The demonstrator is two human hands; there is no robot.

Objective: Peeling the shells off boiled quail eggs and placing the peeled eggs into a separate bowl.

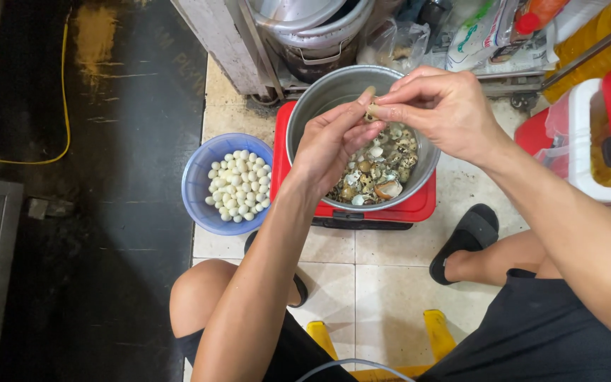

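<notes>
Head view looks straight down at a person sitting on a low yellow stool, both hands up over a metal pot. Left hand and right hand meet fingertip to fingertip, pinched together on one small speckled egg held just above the pot's far side, so both hands are closed narrow around it and it looks part peeled. Down in the pot sits a heap of broken speckled shells mixed with a few eggs, hard to tell exactly which is which. That pot rests on a red plastic box on the pale tiled floor. Just left of it, touching the red box's edge, is a blue plastic bowl with a pile of small white peeled eggs. Black slide sandal on the right foot near the pot, bare knee at the bottom left. Another red and white container sits off to the right.
</notes>
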